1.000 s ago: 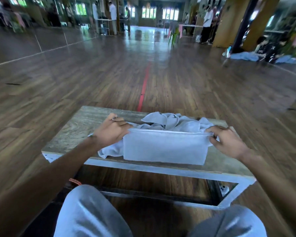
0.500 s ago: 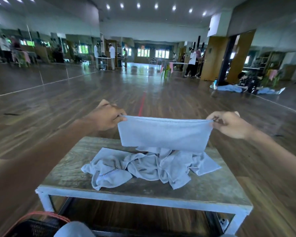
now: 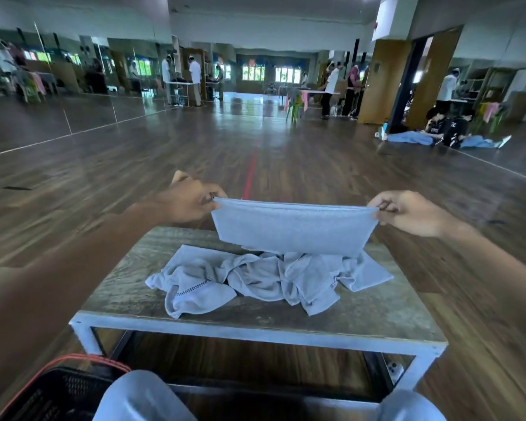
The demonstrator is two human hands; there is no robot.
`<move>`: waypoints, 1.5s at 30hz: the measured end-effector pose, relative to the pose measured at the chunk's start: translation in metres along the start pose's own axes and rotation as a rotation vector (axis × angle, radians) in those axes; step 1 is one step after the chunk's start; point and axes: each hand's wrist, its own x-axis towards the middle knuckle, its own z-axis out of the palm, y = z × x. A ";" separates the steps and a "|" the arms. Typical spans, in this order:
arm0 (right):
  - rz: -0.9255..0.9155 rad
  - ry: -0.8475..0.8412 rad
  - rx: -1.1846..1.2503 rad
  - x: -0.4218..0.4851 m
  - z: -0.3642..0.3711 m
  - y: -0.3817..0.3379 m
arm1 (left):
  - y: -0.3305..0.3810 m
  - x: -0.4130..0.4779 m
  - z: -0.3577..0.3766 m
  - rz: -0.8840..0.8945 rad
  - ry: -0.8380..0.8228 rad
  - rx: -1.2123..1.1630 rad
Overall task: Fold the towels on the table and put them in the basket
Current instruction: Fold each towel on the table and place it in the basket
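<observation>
A light grey folded towel [image 3: 289,229] hangs stretched in the air above the far part of the low wooden table [image 3: 377,314]. My left hand [image 3: 189,202] pinches its upper left corner and my right hand [image 3: 410,212] pinches its upper right corner. Below it a crumpled heap of grey towels [image 3: 255,278] lies on the tabletop. A black basket [image 3: 58,390] with a red rim sits on the floor at the lower left, partly cut off by the frame edge.
My knees [image 3: 140,399] in grey trousers show at the bottom edge, close to the table's white metal frame [image 3: 255,332]. Wide wooden floor lies all around. People and tables stand far off at the back of the hall.
Both hands lifted the folded towel off the table and now hold it taut in the air. The view tilted up, bringing the heap and the basket into sight.
</observation>
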 end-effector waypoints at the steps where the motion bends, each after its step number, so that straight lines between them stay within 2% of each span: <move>1: 0.006 -0.047 0.017 -0.001 0.003 0.003 | -0.001 -0.001 0.003 -0.033 -0.039 -0.048; 3: 0.033 -0.140 0.065 -0.002 0.009 0.010 | -0.006 -0.004 0.011 -0.055 -0.125 -0.199; 6: 0.088 -0.255 0.124 -0.002 0.022 0.023 | -0.011 -0.012 0.026 -0.044 -0.303 -0.554; 8: 0.137 -0.316 0.142 0.000 0.036 0.039 | -0.011 -0.018 0.037 -0.105 -0.429 -0.684; 13: 0.231 -0.465 0.135 0.011 0.088 0.083 | -0.014 -0.023 0.091 -0.208 -0.579 -0.617; 15: 0.256 -0.478 0.112 0.014 0.113 0.097 | -0.013 -0.022 0.122 -0.203 -0.552 -0.454; 19: 0.281 -0.416 0.054 0.024 0.161 0.119 | -0.015 -0.022 0.183 -0.079 -0.429 -0.031; 24: 0.301 -0.204 -0.039 0.046 0.200 0.135 | -0.017 -0.004 0.229 -0.131 -0.317 0.108; 28: 0.395 -0.127 -0.089 0.056 0.223 0.146 | -0.021 0.008 0.251 -0.162 -0.323 0.313; 29: 0.417 -0.078 -0.132 0.056 0.227 0.144 | -0.021 0.008 0.256 -0.186 -0.284 0.329; 31: 0.414 0.137 -0.219 0.050 0.240 0.134 | -0.012 0.004 0.267 -0.227 -0.116 0.229; 32: 0.376 0.255 -0.246 0.045 0.249 0.126 | -0.004 0.000 0.273 -0.218 -0.017 0.159; 34: 0.229 0.375 -0.303 0.030 0.275 0.102 | 0.020 -0.013 0.285 -0.140 0.097 0.125; 36: 0.081 0.347 -0.355 0.019 0.304 0.078 | 0.044 -0.024 0.300 -0.049 0.053 0.138; 39: -0.026 0.164 -0.416 0.016 0.340 0.066 | 0.061 -0.037 0.322 -0.023 -0.092 0.153; 42: -0.030 0.028 -0.478 0.017 0.356 0.078 | 0.052 -0.049 0.334 -0.063 -0.153 0.156; 45: 0.070 -0.031 -0.491 0.016 0.353 0.094 | 0.041 -0.051 0.335 -0.119 -0.158 0.129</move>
